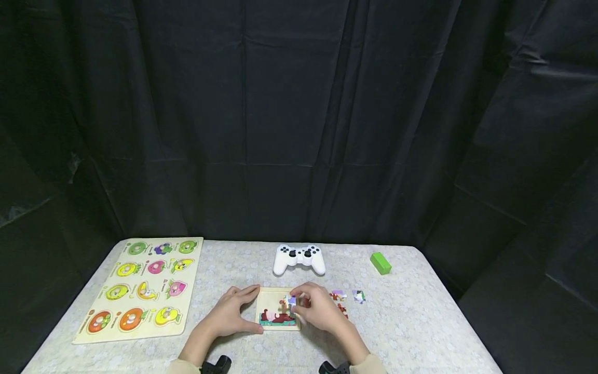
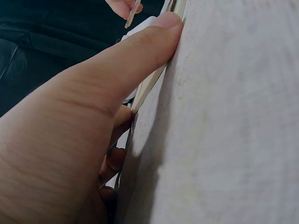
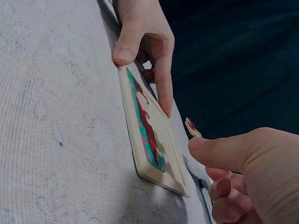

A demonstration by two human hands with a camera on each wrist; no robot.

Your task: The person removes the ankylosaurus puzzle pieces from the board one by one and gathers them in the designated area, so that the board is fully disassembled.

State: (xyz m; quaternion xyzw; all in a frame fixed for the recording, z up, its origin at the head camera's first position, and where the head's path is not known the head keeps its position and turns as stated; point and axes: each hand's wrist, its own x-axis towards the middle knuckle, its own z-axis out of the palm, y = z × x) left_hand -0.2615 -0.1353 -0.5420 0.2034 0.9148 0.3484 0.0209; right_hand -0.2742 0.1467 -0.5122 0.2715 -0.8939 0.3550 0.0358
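Observation:
A small wooden puzzle tray (image 1: 268, 299) lies on the table, its near side filled with joined pieces (image 1: 277, 318) in teal, brown and pink. My left hand (image 1: 230, 312) holds the tray at its left side, thumb at the near corner and a finger at the far corner. Over the tray's right part, my right hand (image 1: 321, 307) pinches a puzzle piece (image 3: 192, 127) between thumb and fingers. In the right wrist view that piece is raised above the tray. Loose puzzle pieces (image 1: 359, 296) lie right of the right hand, some partly hidden by it.
Beyond the tray sits a white game controller (image 1: 299, 258). A green block (image 1: 380, 263) lies at the back right. On the left is a large wooden fruit board (image 1: 158, 299). Dark cloth (image 1: 280, 130) hangs behind the patterned table (image 1: 411, 332).

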